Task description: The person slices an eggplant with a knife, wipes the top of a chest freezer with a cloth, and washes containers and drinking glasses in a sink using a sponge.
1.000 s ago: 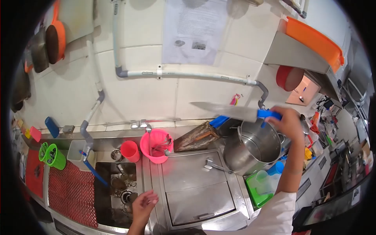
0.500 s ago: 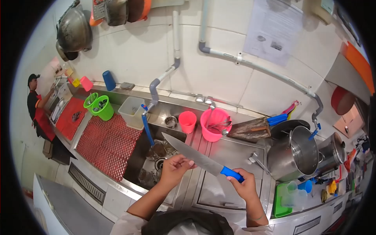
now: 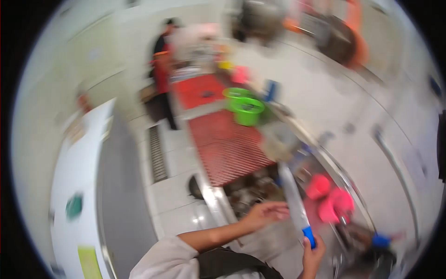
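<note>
A large knife with a blue handle is in my right hand, its broad blade pointing up and away over the sink's right side. My left hand is beside the blade, fingers apart and stretched toward it; contact cannot be made out. Under and beyond the hands lies the sink with blurred metal items in it. Right of the blade are a pink cup and a pink basin with utensils.
Beyond the sink are a red mat, green baskets and a clear container. A person in a red apron stands at the far end. A white-topped counter runs along the left.
The view has swung left, bringing the left counter into sight. The knife, earlier raised above the pots, came down between my hands and now points more upright. My left hand has opened more.
</note>
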Available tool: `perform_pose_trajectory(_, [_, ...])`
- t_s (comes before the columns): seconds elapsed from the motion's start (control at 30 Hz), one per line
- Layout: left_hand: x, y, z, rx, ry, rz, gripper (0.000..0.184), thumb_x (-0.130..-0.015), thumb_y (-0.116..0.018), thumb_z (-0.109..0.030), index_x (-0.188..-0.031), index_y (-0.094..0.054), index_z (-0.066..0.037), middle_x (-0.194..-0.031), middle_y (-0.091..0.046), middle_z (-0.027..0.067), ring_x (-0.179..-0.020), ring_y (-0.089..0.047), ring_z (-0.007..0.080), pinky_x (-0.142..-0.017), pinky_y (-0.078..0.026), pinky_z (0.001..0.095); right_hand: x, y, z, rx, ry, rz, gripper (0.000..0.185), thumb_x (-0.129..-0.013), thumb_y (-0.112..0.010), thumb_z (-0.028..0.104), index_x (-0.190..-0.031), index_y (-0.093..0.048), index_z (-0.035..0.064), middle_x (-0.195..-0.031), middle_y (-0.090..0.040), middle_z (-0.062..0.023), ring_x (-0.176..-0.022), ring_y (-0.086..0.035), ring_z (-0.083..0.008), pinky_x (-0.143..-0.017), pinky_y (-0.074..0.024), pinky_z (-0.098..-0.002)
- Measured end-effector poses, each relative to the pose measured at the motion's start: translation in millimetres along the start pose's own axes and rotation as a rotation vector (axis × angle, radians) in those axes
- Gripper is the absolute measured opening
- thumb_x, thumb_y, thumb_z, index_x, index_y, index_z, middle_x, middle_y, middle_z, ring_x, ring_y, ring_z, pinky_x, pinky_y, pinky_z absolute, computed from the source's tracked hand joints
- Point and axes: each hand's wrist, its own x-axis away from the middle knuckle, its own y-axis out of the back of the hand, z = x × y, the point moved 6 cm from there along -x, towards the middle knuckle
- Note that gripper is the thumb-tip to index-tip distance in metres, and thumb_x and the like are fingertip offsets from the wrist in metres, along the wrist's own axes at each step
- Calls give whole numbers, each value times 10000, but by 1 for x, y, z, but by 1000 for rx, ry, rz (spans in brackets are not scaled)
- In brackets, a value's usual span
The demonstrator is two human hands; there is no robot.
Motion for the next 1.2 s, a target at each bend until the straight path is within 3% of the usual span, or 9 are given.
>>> perform_pose_trajectory(0.1, [53, 41, -35, 50, -63, -224, 373, -898, -581, -68, -1247, -488, 25, -1157, -593, 135, -1058, -586, 198, -918, -483, 317, 1, -71, 25, 290, 262, 236, 259, -838, -646, 112, -1057, -606, -20, -824, -625, -53, -757, -576, -194, -705, -472, -317])
perform_pose_trajectory(0.3, [236, 123, -120, -99, -287, -772, 223, -903, -577, -81, -1091, -594, 39, -1011, -648, 126, -938, -637, 181, -863, -519, 299, 42, -253, 51, -235, 185, 742, 256, -789, -690, 121, -969, -591, -32, -719, -567, -23, -632, -500, -91, -586, -425, -240])
perform_pose_trajectory(0.43, [411, 139, -157, -58, -525, -1104, 240, -900, -583, -96, -1095, -587, 43, -996, -646, 141, -929, -642, 209, -863, -523, 322, 136, -362, 125, -29, 500, 1195, 367, -834, -667, 147, -1151, -558, -4, -909, -608, -73, -801, -553, -164, -707, -463, -297])
perform_pose_trajectory(0.47, [459, 141, -160, -65, -599, -1180, 242, -899, -584, -95, -1096, -585, 45, -994, -645, 143, -927, -643, 216, -866, -522, 327, 184, -370, 178, -218, 468, 1201, 291, -794, -689, 133, -1010, -578, -28, -734, -575, -30, -650, -519, -91, -597, -435, -241])
perform_pose_trajectory(0.73, [796, 117, -152, -131, -912, -1772, 216, -880, -583, -37, -1073, -589, 59, -974, -643, 145, -899, -643, 202, -845, -535, 319, 544, -617, 229, -219, 725, 1816, 262, -878, -606, 175, -1051, -558, -17, -753, -610, -42, -552, -506, -72, -491, -419, -235])
perform_pose_trajectory(0.9, [912, 90, -147, -77, -1021, -1993, 171, -863, -587, -2, -1025, -602, 50, -951, -656, 131, -880, -646, 180, -831, -529, 303, 722, -729, 249, -161, 559, 1985, 333, -870, -609, 161, -1146, -530, -9, -872, -644, -100, -676, -570, -115, -612, -465, -249])
perform_pose_trajectory(1.03, [935, 114, -157, -314, -729, -2062, 240, -801, -667, -29, -1033, -611, -1, -996, -644, 125, -972, -615, 187, -854, -498, 328, 735, -749, 258, -205, 879, 1721, 434, -829, -647, 161, -1212, -510, 9, -1103, -601, -176, -955, -594, -232, -839, -466, -337])
perform_pose_trajectory(1.13, [924, 111, -201, -1181, -13, -2089, 420, -694, -746, -83, -1084, -596, -47, -1084, -594, 143, -1119, -516, 258, -950, -400, 413, 693, -725, 251, -128, 1121, 1631, 492, -790, -677, 172, -1227, -509, 19, -1216, -537, -193, -1125, -513, -313, -958, -397, -390])
perform_pose_trajectory(1.2, [933, 136, -185, -1216, 287, -2151, 646, -587, -797, -136, -1182, -546, -98, -1228, -477, 162, -1225, -378, 327, -1019, -244, 517, 655, -710, 225, -152, 1104, 1607, 510, -769, -692, 185, -1226, -522, 37, -1204, -545, -184, -1125, -507, -333, -954, -400, -398])
